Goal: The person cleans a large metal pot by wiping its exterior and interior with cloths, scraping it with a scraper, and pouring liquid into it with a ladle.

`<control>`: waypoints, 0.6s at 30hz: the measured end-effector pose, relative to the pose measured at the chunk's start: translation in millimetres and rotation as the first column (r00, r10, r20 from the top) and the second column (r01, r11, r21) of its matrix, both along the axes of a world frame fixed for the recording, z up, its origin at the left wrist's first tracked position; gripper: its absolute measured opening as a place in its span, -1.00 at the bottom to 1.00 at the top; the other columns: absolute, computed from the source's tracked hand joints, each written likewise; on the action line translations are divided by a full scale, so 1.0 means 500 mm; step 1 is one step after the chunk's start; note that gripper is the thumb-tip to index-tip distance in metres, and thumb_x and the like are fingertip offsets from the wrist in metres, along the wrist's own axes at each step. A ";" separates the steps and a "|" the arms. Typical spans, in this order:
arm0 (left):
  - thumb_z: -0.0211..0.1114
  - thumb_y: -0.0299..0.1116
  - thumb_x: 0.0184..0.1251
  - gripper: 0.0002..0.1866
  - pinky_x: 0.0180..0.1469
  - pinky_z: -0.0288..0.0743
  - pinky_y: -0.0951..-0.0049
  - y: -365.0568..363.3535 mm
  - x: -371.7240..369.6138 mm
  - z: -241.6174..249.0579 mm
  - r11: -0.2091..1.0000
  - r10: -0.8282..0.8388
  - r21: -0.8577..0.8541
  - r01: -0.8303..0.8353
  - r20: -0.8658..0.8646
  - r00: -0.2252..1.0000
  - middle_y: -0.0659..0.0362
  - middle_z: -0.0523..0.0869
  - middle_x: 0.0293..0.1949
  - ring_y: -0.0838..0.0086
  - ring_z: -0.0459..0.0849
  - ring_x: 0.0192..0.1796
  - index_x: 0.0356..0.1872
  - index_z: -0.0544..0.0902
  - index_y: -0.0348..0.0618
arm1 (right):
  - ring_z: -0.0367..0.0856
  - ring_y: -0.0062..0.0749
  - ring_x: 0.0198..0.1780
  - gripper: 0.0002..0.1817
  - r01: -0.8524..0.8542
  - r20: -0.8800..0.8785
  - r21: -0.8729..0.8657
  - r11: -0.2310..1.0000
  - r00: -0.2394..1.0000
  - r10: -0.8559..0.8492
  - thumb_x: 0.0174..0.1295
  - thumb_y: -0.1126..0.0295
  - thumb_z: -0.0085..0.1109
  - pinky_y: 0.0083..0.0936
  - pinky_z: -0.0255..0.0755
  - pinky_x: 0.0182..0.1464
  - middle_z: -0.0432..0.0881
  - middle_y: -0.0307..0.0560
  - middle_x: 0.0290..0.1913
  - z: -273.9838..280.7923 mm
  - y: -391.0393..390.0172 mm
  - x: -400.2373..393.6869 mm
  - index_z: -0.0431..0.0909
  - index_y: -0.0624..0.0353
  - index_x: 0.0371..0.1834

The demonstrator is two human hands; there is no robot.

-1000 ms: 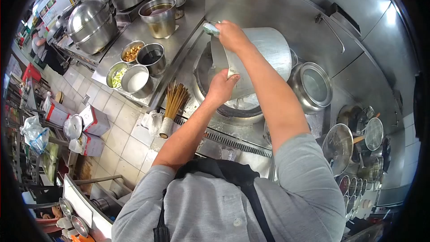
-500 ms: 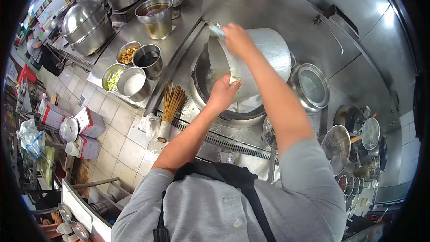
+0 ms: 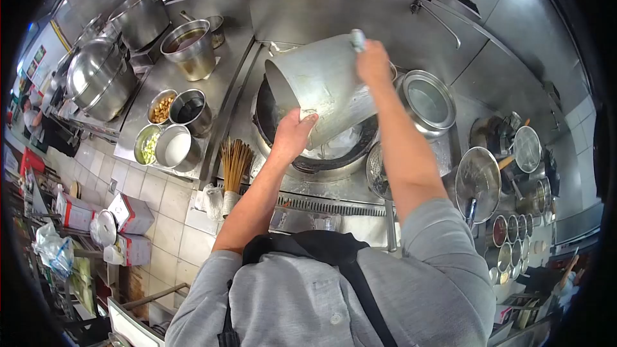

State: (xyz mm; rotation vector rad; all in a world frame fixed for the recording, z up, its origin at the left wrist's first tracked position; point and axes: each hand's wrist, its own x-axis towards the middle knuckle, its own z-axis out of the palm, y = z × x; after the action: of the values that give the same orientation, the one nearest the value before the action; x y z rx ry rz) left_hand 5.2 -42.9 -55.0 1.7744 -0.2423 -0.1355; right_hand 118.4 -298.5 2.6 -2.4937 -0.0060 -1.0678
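A large aluminium stockpot (image 3: 328,77) lies tipped on its side over a dark-rimmed wok (image 3: 350,159), its mouth facing left. My left hand (image 3: 295,133) is closed on the near edge of the pot's mouth, thumb on the outer wall. At the upper far side of the pot, my right hand (image 3: 374,64) grips a small pale pad (image 3: 358,40) against the wall. Whitish wet streaks show on the pot's side below. The pot hides much of the wok's inside.
A bamboo brush (image 3: 235,164) stands left of the wok. Farther left, a steel counter holds a tall pot of brown liquid (image 3: 188,51) and several small containers of food. Right of the wok sit a lidded-looking round pan (image 3: 427,104), a skimmer (image 3: 379,170) and a strainer (image 3: 478,183).
My right hand has moved with the pad from the pot's mouth rim along its outer wall to the right. The pot has turned and tipped, and the view has shifted.
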 end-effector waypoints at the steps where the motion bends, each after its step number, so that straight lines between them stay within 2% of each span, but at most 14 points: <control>1: 0.31 -0.18 0.59 -0.63 0.09 0.59 0.20 0.001 0.003 0.010 1.000 -0.011 0.017 0.011 -0.014 1.000 -0.09 0.85 -0.08 0.21 0.81 -0.02 0.08 0.70 -0.34 | 0.63 0.32 -0.02 -0.83 -0.003 0.028 0.011 1.000 1.000 0.003 0.21 0.60 0.14 0.09 0.51 0.10 0.67 0.32 -0.12 0.001 0.039 0.013 0.66 0.29 -0.17; 3: 0.31 -0.16 0.59 -0.62 0.09 0.59 0.19 -0.005 0.020 -0.027 1.000 -0.008 -0.018 0.009 0.067 0.998 -0.10 0.85 -0.07 0.20 0.80 -0.02 0.09 0.70 -0.34 | 0.62 0.32 -0.02 -0.83 -0.182 0.076 -0.031 0.983 0.980 0.184 0.19 0.62 0.12 0.12 0.50 0.06 0.66 0.31 -0.14 -0.043 0.188 -0.028 0.66 0.29 -0.20; 5: 0.32 -0.15 0.58 -0.61 0.10 0.59 0.17 -0.005 0.030 -0.061 0.999 -0.013 -0.047 0.017 0.084 0.996 -0.10 0.85 -0.07 0.19 0.80 -0.02 0.09 0.70 -0.34 | 0.60 0.31 -0.02 -0.83 -0.448 0.071 -0.045 0.893 0.890 0.451 0.15 0.65 0.13 0.13 0.49 0.02 0.66 0.30 -0.16 -0.004 0.297 -0.157 0.66 0.28 -0.22; 7: 0.33 -0.13 0.57 -0.59 0.11 0.59 0.16 -0.007 0.035 -0.070 0.996 -0.040 -0.081 0.044 0.047 0.998 -0.12 0.85 -0.06 0.17 0.80 -0.01 0.09 0.71 -0.34 | 0.61 0.32 -0.01 -0.82 -0.365 0.135 -0.052 0.930 0.920 0.369 0.15 0.66 0.14 0.13 0.49 0.05 0.66 0.30 -0.16 -0.044 0.218 -0.109 0.67 0.29 -0.21; 8: 0.34 -0.12 0.56 -0.58 0.12 0.59 0.15 -0.008 0.028 -0.053 0.998 -0.035 -0.042 0.037 0.047 0.998 -0.13 0.85 -0.06 0.14 0.81 -0.01 0.08 0.71 -0.34 | 0.62 0.32 0.00 -0.81 -0.323 0.170 -0.063 0.944 0.929 0.329 0.15 0.66 0.15 0.13 0.49 0.06 0.66 0.30 -0.16 -0.055 0.153 -0.074 0.67 0.29 -0.20; 10: 0.35 -0.10 0.55 -0.57 0.14 0.58 0.14 -0.006 0.005 -0.003 0.999 -0.020 0.034 0.018 0.052 0.998 -0.16 0.84 -0.07 0.09 0.81 0.00 0.08 0.71 -0.35 | 0.63 0.33 0.02 -0.84 -0.130 0.229 -0.064 0.990 0.963 0.141 0.21 0.62 0.19 0.13 0.50 0.11 0.67 0.31 -0.13 -0.040 -0.021 -0.038 0.68 0.29 -0.16; 11: 0.35 -0.09 0.54 -0.56 0.15 0.58 0.14 -0.005 0.008 0.002 0.998 -0.011 0.059 0.007 0.069 0.998 -0.17 0.84 -0.07 0.08 0.82 0.01 0.08 0.71 -0.35 | 0.65 0.34 0.08 -0.84 0.046 0.053 -0.056 0.997 0.998 -0.043 0.30 0.53 0.22 0.13 0.51 0.19 0.69 0.35 -0.07 -0.049 -0.101 -0.019 0.70 0.31 -0.11; 12: 0.36 -0.09 0.54 -0.56 0.15 0.58 0.15 -0.003 0.013 0.002 0.996 -0.014 0.094 0.007 0.076 0.997 -0.17 0.84 -0.08 0.07 0.82 0.01 0.08 0.71 -0.35 | 0.66 0.34 0.12 -0.80 0.154 -0.021 -0.009 0.988 0.988 -0.154 0.37 0.41 0.23 0.12 0.52 0.21 0.71 0.35 -0.04 -0.026 -0.129 -0.037 0.69 0.33 -0.08; 13: 0.36 -0.08 0.54 -0.55 0.16 0.58 0.15 -0.003 0.014 -0.003 0.991 -0.031 0.135 0.021 0.073 0.997 -0.18 0.84 -0.08 0.05 0.82 0.02 0.08 0.71 -0.35 | 0.64 0.37 0.19 -0.73 0.252 -0.207 0.057 0.966 0.950 -0.235 0.41 0.32 0.24 0.12 0.53 0.22 0.70 0.41 0.04 0.003 -0.149 -0.060 0.68 0.33 -0.03; 14: 0.37 -0.06 0.53 -0.54 0.16 0.58 0.14 0.003 0.008 0.014 0.980 -0.045 0.199 0.023 0.107 0.993 -0.19 0.84 -0.09 0.02 0.82 0.03 0.07 0.71 -0.35 | 0.70 0.21 0.21 -0.64 0.304 -0.329 -0.045 0.952 0.895 -0.301 0.41 0.23 0.30 0.01 0.57 0.20 0.72 0.33 0.14 -0.018 -0.205 -0.053 0.68 0.35 0.03; 15: 0.37 -0.10 0.53 -0.56 0.15 0.59 0.17 0.013 0.016 0.017 0.945 -0.064 0.325 0.026 0.105 0.992 -0.16 0.85 -0.08 0.08 0.82 0.02 0.08 0.71 -0.35 | 0.71 0.15 0.21 -0.60 0.288 -0.403 0.158 0.944 0.892 -0.205 0.40 0.20 0.33 0.01 0.58 0.18 0.73 0.27 0.16 -0.052 -0.220 -0.114 0.66 0.34 0.07; 16: 0.36 -0.13 0.55 -0.58 0.13 0.59 0.23 0.019 -0.025 0.071 0.959 -0.044 0.282 0.002 0.142 0.989 -0.14 0.86 -0.08 0.19 0.82 -0.02 0.09 0.71 -0.36 | 0.72 0.08 0.20 -0.56 0.277 -0.444 0.353 0.894 0.890 -0.100 0.38 0.17 0.36 0.00 0.59 0.17 0.74 0.22 0.17 -0.061 -0.227 -0.176 0.65 0.34 0.11; 17: 0.35 -0.18 0.58 -0.62 0.11 0.58 0.30 0.032 -0.024 0.050 0.983 -0.022 0.183 0.007 0.080 0.997 -0.06 0.87 -0.08 0.33 0.79 -0.04 0.10 0.71 -0.37 | 0.74 0.02 0.19 -0.51 0.259 -0.448 0.530 0.808 0.894 0.007 0.37 0.15 0.39 0.00 0.60 0.15 0.76 0.16 0.18 -0.059 -0.232 -0.229 0.63 0.34 0.16; 18: 0.34 -0.22 0.60 -0.64 0.12 0.57 0.34 0.046 -0.020 0.023 0.999 -0.030 0.048 0.025 0.103 0.994 0.03 0.87 -0.07 0.42 0.76 -0.03 0.12 0.71 -0.37 | 0.70 -0.21 0.08 -0.41 0.395 -0.518 0.601 0.694 0.854 -0.037 0.33 0.09 0.44 -0.10 0.59 -0.01 0.77 -0.07 0.08 -0.065 -0.207 -0.319 0.58 0.27 0.27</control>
State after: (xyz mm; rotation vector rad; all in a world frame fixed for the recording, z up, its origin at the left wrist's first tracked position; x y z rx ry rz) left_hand -5.0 -20.0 -43.7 1.8272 -0.3415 -0.0691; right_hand -41.2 -402.2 -29.9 -1.9836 0.7366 -0.3714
